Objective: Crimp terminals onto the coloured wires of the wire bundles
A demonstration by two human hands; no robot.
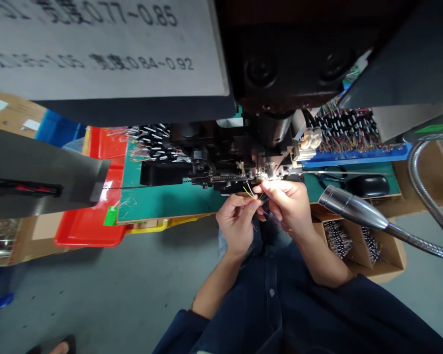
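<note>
Thin coloured wires [249,191] fan out between my two hands, some yellow, some white, some purple. My left hand [238,221] is closed in a pinch on them, thumb against the fingers. Closer to the machine, my right hand [290,201] also pinches wires, its fingertips just in front of the brightly lit crimping head [268,169]. A terminal strip [147,187] runs into the machine from the left. The exact wire ends at the right fingertips are too small to make out.
A flexible metal lamp [350,206] reaches in from the right. Red trays [92,231] sit at the left of the green work surface [177,199]. Wire bundles fill a blue tray [358,156] behind and a divided cardboard box [389,246] below right. The machine body overhangs above.
</note>
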